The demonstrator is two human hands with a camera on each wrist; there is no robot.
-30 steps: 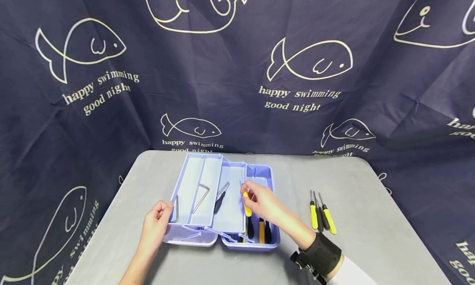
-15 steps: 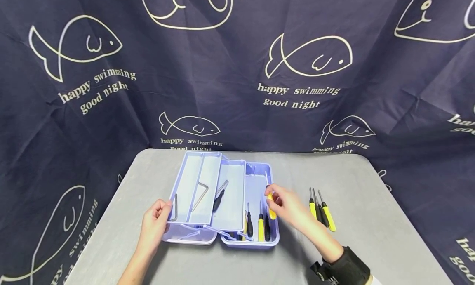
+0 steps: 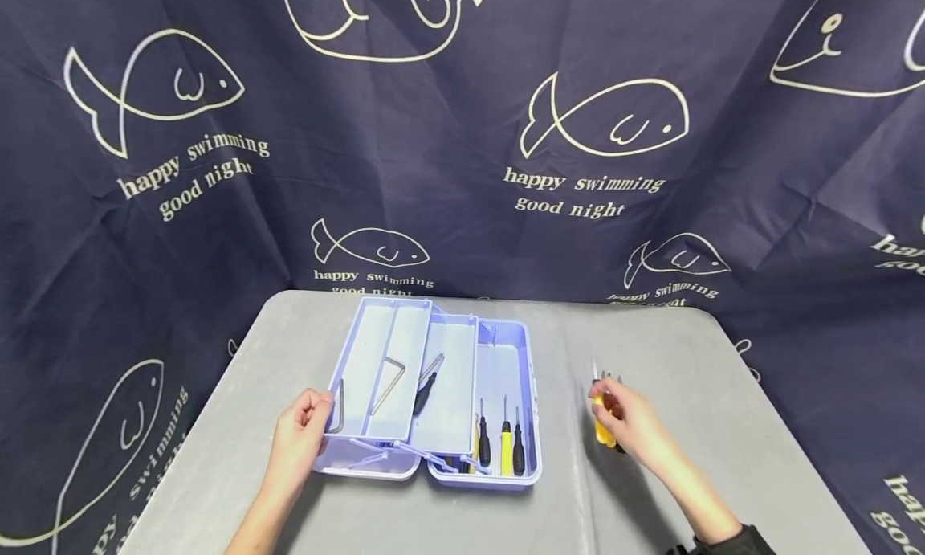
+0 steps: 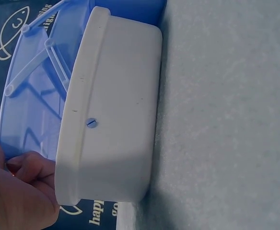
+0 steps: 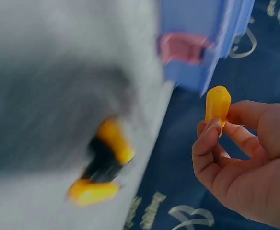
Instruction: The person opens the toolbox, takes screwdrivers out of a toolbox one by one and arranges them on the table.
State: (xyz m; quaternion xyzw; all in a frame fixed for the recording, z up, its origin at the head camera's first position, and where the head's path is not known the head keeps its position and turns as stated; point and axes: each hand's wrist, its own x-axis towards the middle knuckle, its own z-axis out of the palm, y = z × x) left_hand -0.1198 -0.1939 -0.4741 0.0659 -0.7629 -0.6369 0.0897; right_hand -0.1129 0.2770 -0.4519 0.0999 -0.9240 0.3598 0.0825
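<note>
One yellow-handled screwdriver is pinched between the thumb and fingers of the right hand, to the right of the toolbox. The left hand grips the left edge of the toolbox's upper tray. Under the right hand, two yellow handles with black between them lie on the tabletop; blur hides how many black tools there are. Inside the toolbox, the upper tray carries two L-shaped hex keys, one per section. Its lower tray holds one black-handled screwdriver beside a thin metal piece. At the near end of its base lie one yellow screwdriver and two black screwdrivers, with others partly hidden. Behind the toolbox hangs a navy fish-print cloth.
</note>
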